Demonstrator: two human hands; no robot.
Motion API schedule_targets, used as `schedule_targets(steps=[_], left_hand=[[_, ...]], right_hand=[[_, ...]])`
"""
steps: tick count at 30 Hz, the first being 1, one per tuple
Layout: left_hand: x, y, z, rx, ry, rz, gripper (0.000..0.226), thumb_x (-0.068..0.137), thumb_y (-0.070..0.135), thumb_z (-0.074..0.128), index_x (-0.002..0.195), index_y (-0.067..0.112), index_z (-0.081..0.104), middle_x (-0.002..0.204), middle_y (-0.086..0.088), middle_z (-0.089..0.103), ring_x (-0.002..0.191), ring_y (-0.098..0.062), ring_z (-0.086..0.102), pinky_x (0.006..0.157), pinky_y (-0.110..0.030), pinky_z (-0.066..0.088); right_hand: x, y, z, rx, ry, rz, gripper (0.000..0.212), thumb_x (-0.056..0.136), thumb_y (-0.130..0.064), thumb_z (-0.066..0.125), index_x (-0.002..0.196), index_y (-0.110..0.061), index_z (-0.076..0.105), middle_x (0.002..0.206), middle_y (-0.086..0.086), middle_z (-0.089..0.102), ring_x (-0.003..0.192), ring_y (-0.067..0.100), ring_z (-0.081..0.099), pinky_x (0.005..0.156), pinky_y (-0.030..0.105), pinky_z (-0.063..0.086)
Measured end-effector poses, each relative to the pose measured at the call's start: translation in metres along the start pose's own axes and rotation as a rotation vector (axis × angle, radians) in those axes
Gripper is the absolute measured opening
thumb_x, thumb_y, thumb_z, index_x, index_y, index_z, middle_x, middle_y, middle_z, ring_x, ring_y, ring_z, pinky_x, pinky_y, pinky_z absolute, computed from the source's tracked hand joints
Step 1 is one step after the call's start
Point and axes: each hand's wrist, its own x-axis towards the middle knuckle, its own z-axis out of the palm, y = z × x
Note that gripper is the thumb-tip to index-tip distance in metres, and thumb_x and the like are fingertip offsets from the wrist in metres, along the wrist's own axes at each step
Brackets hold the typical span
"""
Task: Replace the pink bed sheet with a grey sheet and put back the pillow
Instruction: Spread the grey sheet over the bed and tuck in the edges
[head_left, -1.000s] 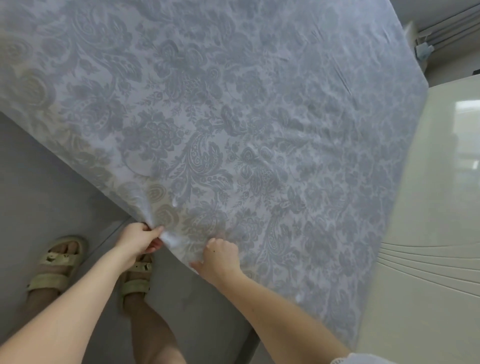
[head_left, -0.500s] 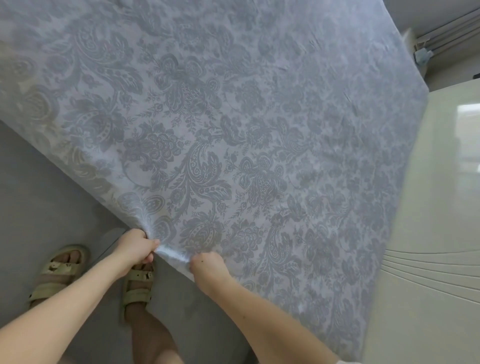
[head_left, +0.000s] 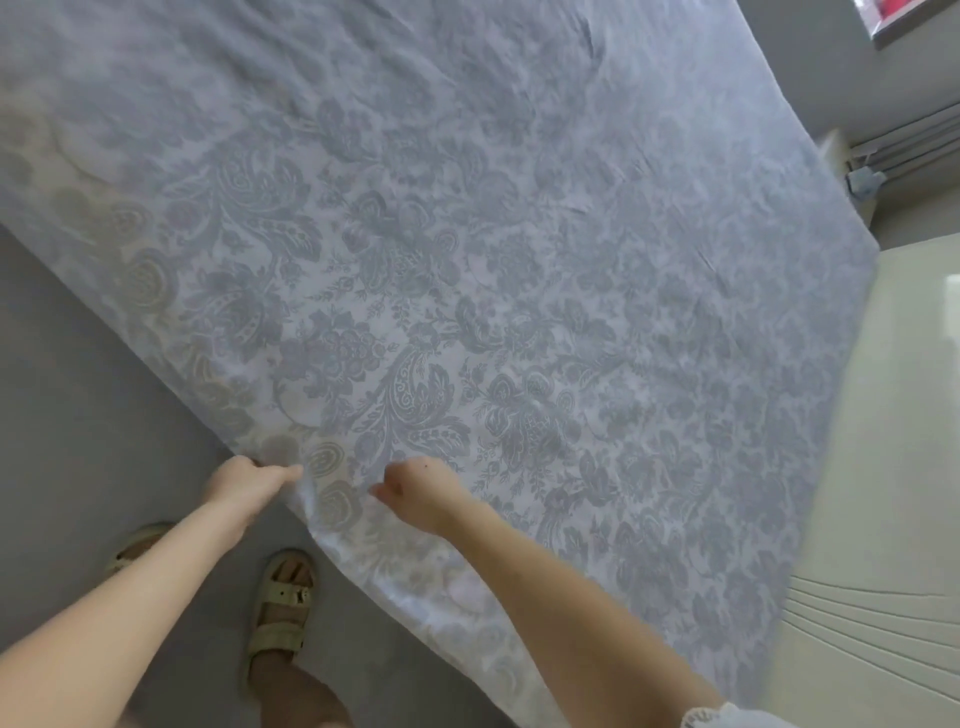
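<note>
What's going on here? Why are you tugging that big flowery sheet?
A person in sandals is laying the grey sheet out flat. The left hand grips the sheet's near edge. The right hand, fingers curled, seems to pinch the cloth just beside it. The sheet lies spread wide with a few wrinkles. No pillow or pink sheet is in view.

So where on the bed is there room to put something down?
Nearly all of the grey sheet lies bare, from the floor side across to the cream panel. Only the near edge is crowded: the left hand and right hand grip the sheet there, by the sandals.
</note>
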Motion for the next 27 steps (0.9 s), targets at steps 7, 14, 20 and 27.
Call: schedule_targets(steps=[7,14,20,27], left_hand=[[0.048,0.06,-0.093,-0.349,0.272,0.025,0.055,0.081,0.031,0.066,0.125,0.002,0.053,0.127,-0.015,0.056,0.111,-0.036,0.054,0.095,-0.048,0.047],[0.087,0.112,-0.201,-0.493,0.299,0.07,0.043,0.088,0.025,0.063,0.122,-0.001,0.056,0.126,-0.017,0.056,0.114,-0.034,0.053,0.099,-0.044,0.045],[0.117,0.144,-0.28,-0.711,0.19,0.101,0.037,0.095,0.018,0.054,0.129,0.007,0.047,0.116,-0.006,0.046,0.1,-0.019,0.041,0.084,-0.034,0.036],[0.181,0.161,-0.317,-0.809,0.0,-0.018,0.058,0.089,0.032,0.063,0.139,0.009,0.042,0.139,-0.007,0.047,0.124,-0.026,0.046,0.082,-0.039,0.05]], right_hand=[[0.066,-0.089,-0.099,0.043,0.214,-0.043,0.041,0.1,-0.037,0.043,0.114,0.0,0.053,0.102,0.017,0.063,0.09,0.033,0.06,0.076,0.041,0.052],[0.149,-0.207,-0.141,-0.055,0.267,-0.065,0.056,0.093,-0.051,0.049,0.13,-0.009,0.042,0.123,0.01,0.055,0.108,0.03,0.053,0.081,0.039,0.046],[0.204,-0.291,-0.142,-0.143,0.345,0.079,0.084,0.077,-0.063,0.062,0.136,-0.011,0.032,0.13,0.011,0.039,0.118,0.031,0.039,0.089,0.043,0.044],[0.244,-0.335,-0.135,-0.43,0.296,0.208,0.081,0.085,-0.039,0.065,0.138,0.004,0.021,0.125,0.025,0.038,0.106,0.036,0.047,0.077,0.043,0.054]])
